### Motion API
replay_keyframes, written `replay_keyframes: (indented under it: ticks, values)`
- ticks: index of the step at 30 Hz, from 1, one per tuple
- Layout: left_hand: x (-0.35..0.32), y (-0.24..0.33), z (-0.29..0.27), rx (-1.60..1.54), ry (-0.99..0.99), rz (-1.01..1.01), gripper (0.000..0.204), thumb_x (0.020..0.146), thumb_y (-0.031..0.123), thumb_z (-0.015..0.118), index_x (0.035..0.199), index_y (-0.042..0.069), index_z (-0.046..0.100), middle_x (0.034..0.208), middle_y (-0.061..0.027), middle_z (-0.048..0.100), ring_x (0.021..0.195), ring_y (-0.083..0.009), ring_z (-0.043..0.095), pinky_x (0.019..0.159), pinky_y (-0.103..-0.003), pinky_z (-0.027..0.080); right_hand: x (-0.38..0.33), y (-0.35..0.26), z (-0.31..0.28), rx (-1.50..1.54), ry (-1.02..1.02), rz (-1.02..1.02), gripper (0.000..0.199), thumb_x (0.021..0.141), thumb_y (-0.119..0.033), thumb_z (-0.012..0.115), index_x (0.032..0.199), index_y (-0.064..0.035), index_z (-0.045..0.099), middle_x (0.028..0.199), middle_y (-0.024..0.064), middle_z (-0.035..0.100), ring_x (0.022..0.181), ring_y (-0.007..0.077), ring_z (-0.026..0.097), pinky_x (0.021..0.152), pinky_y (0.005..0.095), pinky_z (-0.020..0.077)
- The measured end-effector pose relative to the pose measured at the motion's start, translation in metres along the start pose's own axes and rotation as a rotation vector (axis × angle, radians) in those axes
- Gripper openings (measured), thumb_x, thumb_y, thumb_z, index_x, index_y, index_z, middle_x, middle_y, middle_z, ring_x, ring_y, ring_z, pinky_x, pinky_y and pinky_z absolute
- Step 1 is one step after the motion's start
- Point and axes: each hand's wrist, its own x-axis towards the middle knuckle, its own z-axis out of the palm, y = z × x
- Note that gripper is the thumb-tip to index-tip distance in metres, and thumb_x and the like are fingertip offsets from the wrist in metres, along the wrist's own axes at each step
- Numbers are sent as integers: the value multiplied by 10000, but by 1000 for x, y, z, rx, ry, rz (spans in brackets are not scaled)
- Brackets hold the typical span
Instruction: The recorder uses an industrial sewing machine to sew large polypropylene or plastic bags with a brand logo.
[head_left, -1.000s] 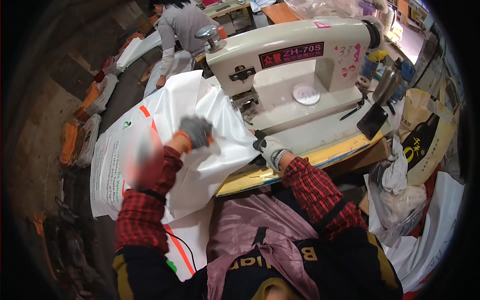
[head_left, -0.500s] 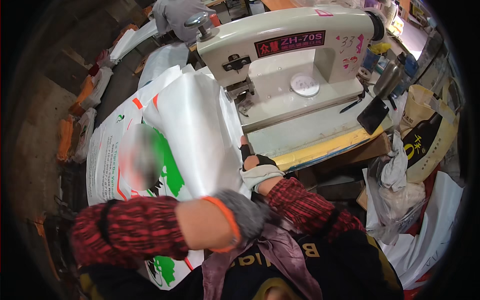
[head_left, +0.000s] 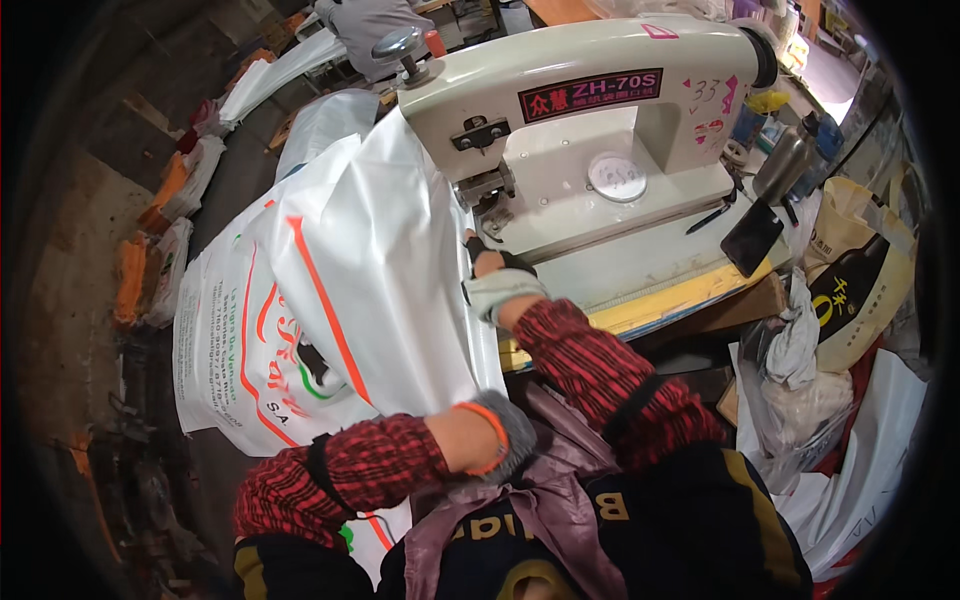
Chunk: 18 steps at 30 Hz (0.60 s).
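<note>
A large white plastic sack (head_left: 400,290) with red and green print lies bulging and creased to the left of a cream sewing machine (head_left: 560,70). Its right edge runs along the machine bed, close to the metal presser foot (head_left: 490,222). My right hand (head_left: 497,270), in a black fingerless glove with a pale cuff, grips that edge just below the presser foot. At the near end of the same edge is my left hand (head_left: 515,437), in a grey glove with an orange band. Its fingers are hidden, so its hold cannot be made out.
On the machine table lie a phone (head_left: 752,235), a pen (head_left: 708,219) and a steel bottle (head_left: 786,165). A yellow strip (head_left: 645,305) lines the table's front edge. Bags (head_left: 850,270) crowd the right side. A person in grey (head_left: 370,35) sits at the back.
My right hand has moved up and slightly left along the sack edge, closer to the presser foot. The sack has shifted and creased anew. My left forearm has swung lower and rightward.
</note>
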Motion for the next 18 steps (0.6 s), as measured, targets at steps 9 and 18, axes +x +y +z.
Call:
replay_keyframes:
  ticks: [9, 18]
  values:
    - [-20, 15, -12, -22, -201, 202, 246, 688, 240, 631, 807, 28, 661, 809, -117, 631, 656, -288, 580, 596, -348, 488, -59, 22, 50, -184, -36, -244, 364, 846, -176, 411, 1162, 0, 456, 866, 263, 582, 757, 392, 589, 665, 439, 477]
    - [-29, -40, 7, -355, 118, 15, 297, 727, 272, 564, 823, -3, 622, 746, -190, 618, 742, -364, 588, 678, -416, 467, -23, 11, 24, -81, -35, -56, 426, 844, -238, 434, 1226, -51, 400, 916, 245, 585, 807, 406, 578, 703, 438, 470]
